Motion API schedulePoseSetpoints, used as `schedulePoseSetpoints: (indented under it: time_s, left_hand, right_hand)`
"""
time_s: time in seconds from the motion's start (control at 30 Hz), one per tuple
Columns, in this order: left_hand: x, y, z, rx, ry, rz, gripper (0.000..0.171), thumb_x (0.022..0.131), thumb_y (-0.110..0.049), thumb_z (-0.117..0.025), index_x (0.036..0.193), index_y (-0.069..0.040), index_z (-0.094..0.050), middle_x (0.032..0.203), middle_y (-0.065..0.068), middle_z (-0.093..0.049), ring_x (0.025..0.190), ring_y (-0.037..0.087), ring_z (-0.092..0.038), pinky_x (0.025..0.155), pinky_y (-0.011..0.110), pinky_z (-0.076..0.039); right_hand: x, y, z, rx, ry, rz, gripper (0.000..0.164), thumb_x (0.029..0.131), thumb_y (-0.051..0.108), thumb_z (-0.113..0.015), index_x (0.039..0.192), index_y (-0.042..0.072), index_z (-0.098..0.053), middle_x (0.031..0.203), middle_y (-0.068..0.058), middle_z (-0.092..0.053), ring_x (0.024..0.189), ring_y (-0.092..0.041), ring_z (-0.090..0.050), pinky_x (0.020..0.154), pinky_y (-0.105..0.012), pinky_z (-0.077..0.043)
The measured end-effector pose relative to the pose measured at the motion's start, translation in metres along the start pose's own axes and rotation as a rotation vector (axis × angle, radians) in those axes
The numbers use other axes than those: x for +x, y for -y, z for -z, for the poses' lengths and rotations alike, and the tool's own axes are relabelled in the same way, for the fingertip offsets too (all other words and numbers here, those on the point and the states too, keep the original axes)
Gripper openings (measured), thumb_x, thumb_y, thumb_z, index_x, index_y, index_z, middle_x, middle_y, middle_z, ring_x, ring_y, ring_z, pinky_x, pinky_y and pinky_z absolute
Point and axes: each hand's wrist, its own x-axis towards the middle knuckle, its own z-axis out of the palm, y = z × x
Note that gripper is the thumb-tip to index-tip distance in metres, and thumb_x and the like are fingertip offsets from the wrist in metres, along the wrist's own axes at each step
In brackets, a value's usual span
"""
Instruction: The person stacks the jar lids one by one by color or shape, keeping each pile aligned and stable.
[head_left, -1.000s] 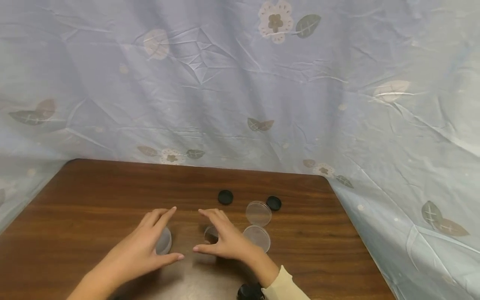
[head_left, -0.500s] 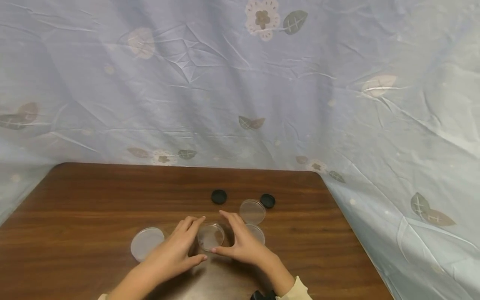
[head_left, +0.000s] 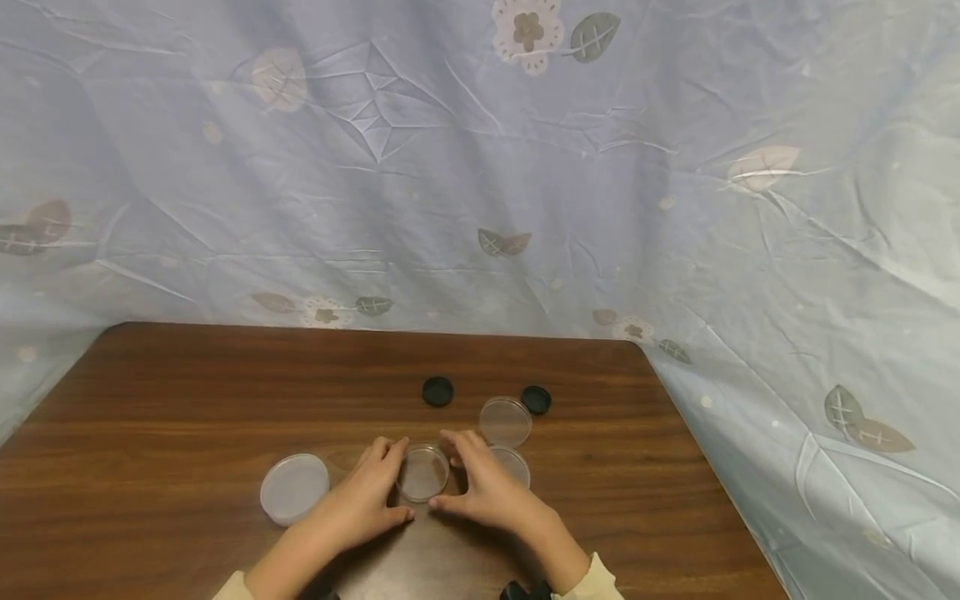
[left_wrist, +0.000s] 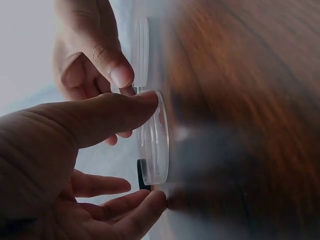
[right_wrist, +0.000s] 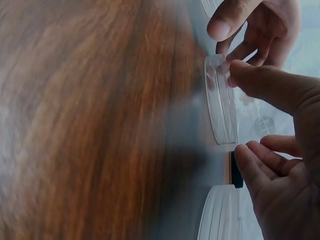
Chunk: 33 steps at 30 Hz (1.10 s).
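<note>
Dish (head_left: 422, 473) lies on the table (head_left: 225, 383) between our left hand (head_left: 363, 500) and right hand (head_left: 491, 492), both curved loosely around it, not clearly gripping. We judge it light, stiff, slick and brittle, best held by its wall (right_wrist: 219, 107).

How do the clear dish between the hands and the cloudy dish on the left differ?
The clear dish is see-through; the cloudy dish looks milky. The cloudy dish looks wider than the clear dish. The clear dish lies between the left hand and right hand; the cloudy dish lies left of both. Both are round.
</note>
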Motion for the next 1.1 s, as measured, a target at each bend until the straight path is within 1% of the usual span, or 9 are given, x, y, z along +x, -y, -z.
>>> schedulePoseSetpoints:
  time_s: [0.07, 0.13, 0.33, 0.43, 0.57, 0.67, 0.83, 0.97, 1.1]
  left_hand:
    - [0.002, 0.001, 0.000, -0.009, 0.014, 0.008, 0.095, 0.074, -0.016, -0.095, 0.150, 0.011, -0.044, 0.131, 0.023, -0.056, 0.128, 0.043, -0.057, 0.104, 0.061, -0.054]
    - [0.003, 0.002, 0.000, -0.012, 0.018, 0.013, 0.094, 0.074, -0.016, -0.094, 0.149, 0.011, -0.045, 0.129, 0.021, -0.057, 0.126, 0.041, -0.057, 0.104, 0.061, -0.054]
    - [0.007, 0.004, -0.002, -0.011, 0.005, 0.014, 0.089, 0.073, -0.012, -0.094, 0.146, 0.012, -0.049, 0.118, 0.014, -0.058, 0.116, 0.031, -0.057, 0.098, 0.055, -0.056]
    - [0.009, 0.004, -0.003, -0.009, 0.003, 0.015, 0.087, 0.072, -0.011, -0.094, 0.144, 0.012, -0.051, 0.115, 0.012, -0.058, 0.111, 0.028, -0.055, 0.096, 0.053, -0.056]
    - [0.011, 0.005, -0.005, 0.001, -0.010, 0.004, 0.083, 0.071, -0.009, -0.094, 0.141, 0.014, -0.054, 0.112, 0.011, -0.058, 0.107, 0.025, -0.054, 0.093, 0.051, -0.056]
    - [0.013, 0.006, -0.006, 0.014, -0.028, 0.001, 0.081, 0.070, -0.011, -0.094, 0.138, 0.013, -0.057, 0.112, 0.011, -0.058, 0.106, 0.024, -0.053, 0.092, 0.050, -0.055]
    - [0.014, 0.006, -0.007, 0.024, -0.037, 0.019, 0.081, 0.069, -0.015, -0.096, 0.135, 0.013, -0.060, 0.112, 0.013, -0.059, 0.107, 0.028, -0.056, 0.093, 0.052, -0.055]
    - [0.015, 0.006, -0.007, 0.019, -0.030, 0.035, 0.082, 0.068, -0.017, -0.097, 0.134, 0.013, -0.060, 0.112, 0.013, -0.059, 0.108, 0.030, -0.056, 0.094, 0.052, -0.055]
    - [0.016, 0.005, -0.006, 0.016, -0.030, 0.039, 0.077, 0.067, -0.017, -0.097, 0.130, 0.011, -0.063, 0.110, 0.010, -0.057, 0.106, 0.028, -0.054, 0.091, 0.050, -0.055]
  right_hand:
    - [0.000, 0.001, 0.000, -0.020, -0.006, 0.002, 0.090, 0.088, 0.025, -0.087, 0.158, 0.001, -0.036, 0.148, -0.015, -0.050, 0.133, -0.029, -0.058, 0.111, -0.030, -0.054]
    - [0.001, 0.002, -0.001, -0.045, -0.010, 0.003, 0.088, 0.088, 0.025, -0.087, 0.157, 0.000, -0.038, 0.146, -0.014, -0.052, 0.130, -0.028, -0.058, 0.108, -0.029, -0.055]
    - [0.003, 0.003, -0.005, -0.101, -0.013, -0.005, 0.083, 0.087, 0.026, -0.088, 0.153, 0.002, -0.044, 0.140, -0.012, -0.056, 0.123, -0.024, -0.059, 0.103, -0.028, -0.057]
    - [0.005, 0.004, -0.009, -0.117, -0.011, -0.017, 0.080, 0.086, 0.026, -0.088, 0.151, 0.003, -0.047, 0.137, -0.012, -0.057, 0.121, -0.022, -0.059, 0.100, -0.025, -0.057]
    - [0.006, 0.006, -0.013, -0.124, -0.021, -0.044, 0.078, 0.087, 0.025, -0.087, 0.150, 0.002, -0.049, 0.134, -0.012, -0.058, 0.114, -0.018, -0.058, 0.094, -0.022, -0.056]
    - [0.007, 0.006, -0.015, -0.152, -0.033, -0.050, 0.078, 0.087, 0.026, -0.087, 0.150, 0.001, -0.049, 0.134, -0.012, -0.059, 0.111, -0.015, -0.055, 0.092, -0.024, -0.055]
    - [0.008, 0.005, -0.019, -0.186, -0.038, -0.067, 0.080, 0.087, 0.030, -0.087, 0.151, 0.001, -0.049, 0.135, -0.011, -0.059, 0.112, -0.015, -0.054, 0.095, -0.029, -0.054]
    - [0.007, 0.005, -0.019, -0.170, -0.035, -0.081, 0.078, 0.086, 0.031, -0.088, 0.150, 0.002, -0.051, 0.130, -0.009, -0.059, 0.107, -0.012, -0.052, 0.091, -0.025, -0.053]
    - [0.008, 0.007, -0.016, -0.159, -0.029, -0.095, 0.074, 0.086, 0.032, -0.088, 0.147, 0.005, -0.055, 0.126, -0.007, -0.058, 0.103, -0.009, -0.051, 0.088, -0.023, -0.052]
